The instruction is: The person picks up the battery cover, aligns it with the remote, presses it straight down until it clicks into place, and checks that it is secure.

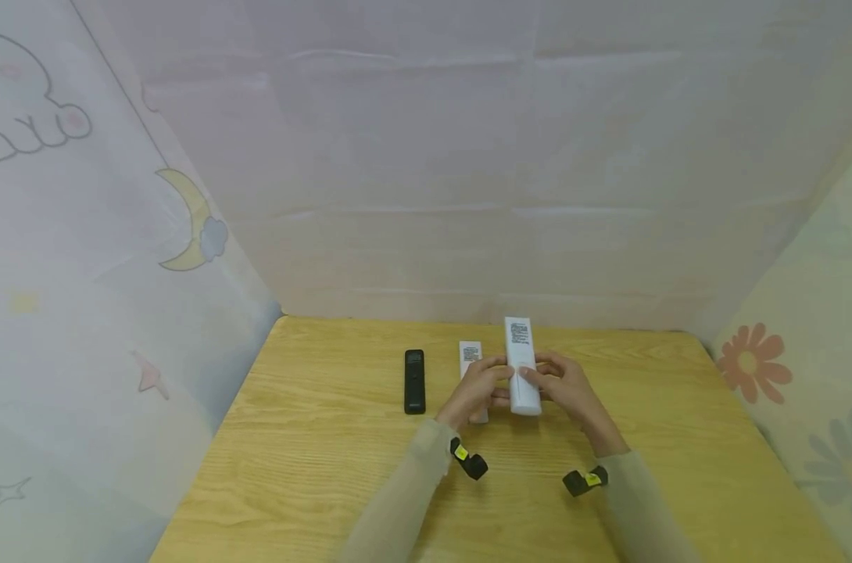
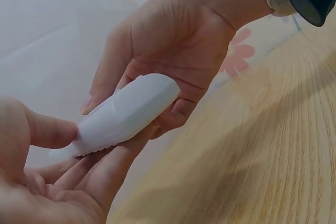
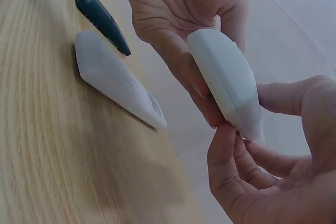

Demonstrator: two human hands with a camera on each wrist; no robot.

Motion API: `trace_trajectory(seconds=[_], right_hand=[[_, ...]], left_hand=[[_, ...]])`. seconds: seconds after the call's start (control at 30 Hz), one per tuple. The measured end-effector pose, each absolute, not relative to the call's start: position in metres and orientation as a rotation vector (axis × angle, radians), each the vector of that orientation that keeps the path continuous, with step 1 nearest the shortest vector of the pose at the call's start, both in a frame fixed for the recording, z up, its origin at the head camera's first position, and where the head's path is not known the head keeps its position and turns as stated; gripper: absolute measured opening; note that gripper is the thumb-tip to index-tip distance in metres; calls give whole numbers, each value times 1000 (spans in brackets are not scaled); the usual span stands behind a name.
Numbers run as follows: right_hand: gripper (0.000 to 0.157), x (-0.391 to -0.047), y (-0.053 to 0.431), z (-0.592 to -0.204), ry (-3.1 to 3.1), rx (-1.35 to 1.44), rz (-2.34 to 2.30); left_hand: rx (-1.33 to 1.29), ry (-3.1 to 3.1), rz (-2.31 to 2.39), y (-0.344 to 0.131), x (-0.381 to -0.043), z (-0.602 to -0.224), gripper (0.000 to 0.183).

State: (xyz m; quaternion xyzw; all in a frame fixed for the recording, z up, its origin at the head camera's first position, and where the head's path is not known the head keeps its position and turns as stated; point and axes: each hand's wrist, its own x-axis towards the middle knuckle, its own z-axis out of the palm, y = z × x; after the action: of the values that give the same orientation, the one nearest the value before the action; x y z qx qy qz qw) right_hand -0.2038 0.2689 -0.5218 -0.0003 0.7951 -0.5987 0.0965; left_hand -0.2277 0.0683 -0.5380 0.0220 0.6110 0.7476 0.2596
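Observation:
Above the table, a white remote control (image 1: 522, 375) is held between both hands, its back with a printed label facing up. My left hand (image 1: 477, 387) grips its left side, thumb on the upper face and fingers beneath. From the right side, my right hand (image 1: 570, 387) pinches it the same way. In the left wrist view, small bumps show along the underside of the remote control (image 2: 126, 108). A second white remote control (image 3: 113, 74) lies label up on the table, partly behind my left hand in the head view.
A black remote control (image 1: 415, 381) lies on the wooden table (image 1: 313, 461), left of the white one. Pale printed sheets (image 1: 426, 156) stand as walls behind and at both sides. A small black camera (image 1: 468, 460) is strapped to each wrist.

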Motion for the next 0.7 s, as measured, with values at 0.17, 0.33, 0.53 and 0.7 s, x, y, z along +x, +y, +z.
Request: trace_trajectory(seconds=[0.17,0.33,0.53,0.7], right_hand=[[63,-204,275,-528,2330,-1,-1796],[61,-205,279,-536,2306,29,-1796],[59,-202,283,-544,2320,94,-1764],[57,-202,288,-553,2375,126,-1704]], left_hand=[[40,1734,1989,71,-230,-544,45],[25,1869,1931,76,-232,-551,44],[79,1969,1852,85,-232,-557,44],[65,2077,1767,93,-232,-561,43]])
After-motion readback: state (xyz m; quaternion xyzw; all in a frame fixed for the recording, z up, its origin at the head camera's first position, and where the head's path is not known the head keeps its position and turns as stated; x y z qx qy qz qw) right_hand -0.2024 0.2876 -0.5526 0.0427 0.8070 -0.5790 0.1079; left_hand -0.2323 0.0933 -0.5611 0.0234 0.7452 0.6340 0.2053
